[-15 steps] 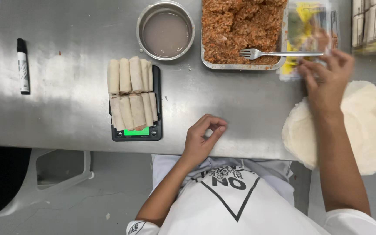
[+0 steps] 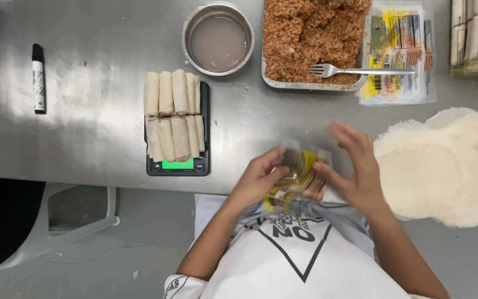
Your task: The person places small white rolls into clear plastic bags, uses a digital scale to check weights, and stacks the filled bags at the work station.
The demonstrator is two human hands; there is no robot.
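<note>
A clear plastic packet with a yellow label [image 2: 299, 180], blurred by motion, sits between both hands at the table's near edge. My left hand [image 2: 258, 180] grips its left side. My right hand [image 2: 355, 169] is against its right side, fingers spread, thumb on the packet. A stack of round white wrappers [image 2: 443, 166] lies just right of my right hand. Several rolled spring rolls [image 2: 173, 116] rest on a small black scale [image 2: 203, 165] to the left. A metal tray of orange-brown minced filling [image 2: 311, 33] with a fork [image 2: 360, 71] in it is at the back.
A round metal bowl of cloudy liquid [image 2: 218, 39] stands beside the filling tray. More flat labelled packets [image 2: 396, 55] lie right of the tray, others at the far right [image 2: 477, 36]. A black and white marker [image 2: 39, 78] lies far left on the steel table [image 2: 95, 111].
My right hand came back from the packets by the tray to the near edge with one packet. My left hand rose and took hold of its left side.
</note>
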